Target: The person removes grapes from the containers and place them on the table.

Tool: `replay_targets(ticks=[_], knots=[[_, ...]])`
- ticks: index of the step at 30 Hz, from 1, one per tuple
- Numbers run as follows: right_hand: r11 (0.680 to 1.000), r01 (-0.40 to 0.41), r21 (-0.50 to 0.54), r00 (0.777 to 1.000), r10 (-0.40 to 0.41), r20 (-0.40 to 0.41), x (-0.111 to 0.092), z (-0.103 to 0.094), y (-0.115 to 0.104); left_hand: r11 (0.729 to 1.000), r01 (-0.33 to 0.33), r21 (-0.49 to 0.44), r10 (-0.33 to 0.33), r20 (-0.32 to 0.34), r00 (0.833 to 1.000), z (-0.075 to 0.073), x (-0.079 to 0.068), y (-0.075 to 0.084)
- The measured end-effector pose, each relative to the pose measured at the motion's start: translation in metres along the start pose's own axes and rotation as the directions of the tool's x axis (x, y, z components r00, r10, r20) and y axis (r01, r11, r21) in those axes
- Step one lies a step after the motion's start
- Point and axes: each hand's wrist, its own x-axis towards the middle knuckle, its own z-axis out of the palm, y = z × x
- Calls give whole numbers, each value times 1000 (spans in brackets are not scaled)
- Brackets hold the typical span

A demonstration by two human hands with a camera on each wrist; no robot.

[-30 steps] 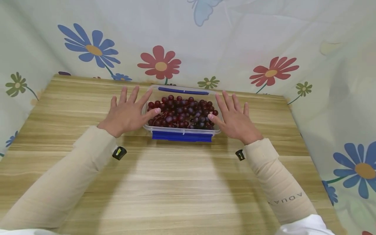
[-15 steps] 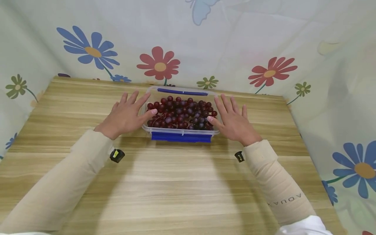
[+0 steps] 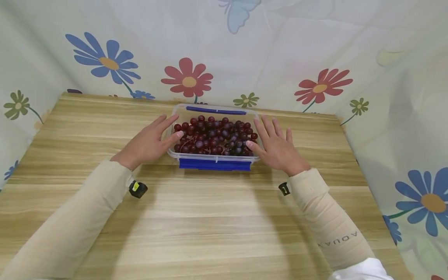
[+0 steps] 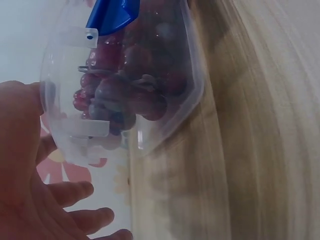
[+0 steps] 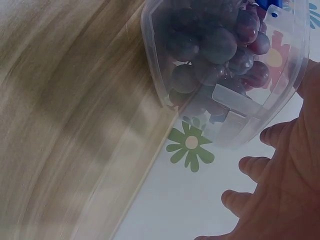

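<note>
At the left, a beige left sleeve (image 3: 75,217) was stretched over the wood-patterned table (image 3: 210,217), with a small black device (image 3: 138,189) worn by its cuff. Beyond the cuff, the left hand (image 3: 143,147) was held at the left end of a clear plastic container (image 3: 196,156), its fingers extended and its thumb spread over the rim; nothing was gripped, and whether the rim was touched could not be told. In the middle, the container was set near the table's far edge, with dark red grapes (image 3: 217,136) held inside and a blue latch (image 3: 215,164) hung along its near side. At its right end, the right hand (image 3: 280,152) was held with fingers straight and spread, thumb angled over the rim, nothing grasped. Farther right, a right sleeve (image 3: 329,217) was seen.
</note>
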Motion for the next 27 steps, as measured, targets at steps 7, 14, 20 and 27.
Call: replay_targets(ticks=[7, 14, 20, 27], knots=[[1000, 0, -1, 1000, 0, -4, 2, 1, 1, 993, -17, -114, 15, -18, 1000, 7, 1, -7], [1000, -7, 13, 1000, 6, 15, 1, 2, 1, 966, 11, -260, -20, -29, 999, 17, 1, -14], [1000, -1, 10, 1000, 0, 20, 2, 2, 1, 942, 24, -334, -38, -35, 999, 27, 0, -19], [999, 35, -6, 999, -35, 7, 3, 0, 0, 906, -25, -422, -9, -76, 997, 36, 5, -22]])
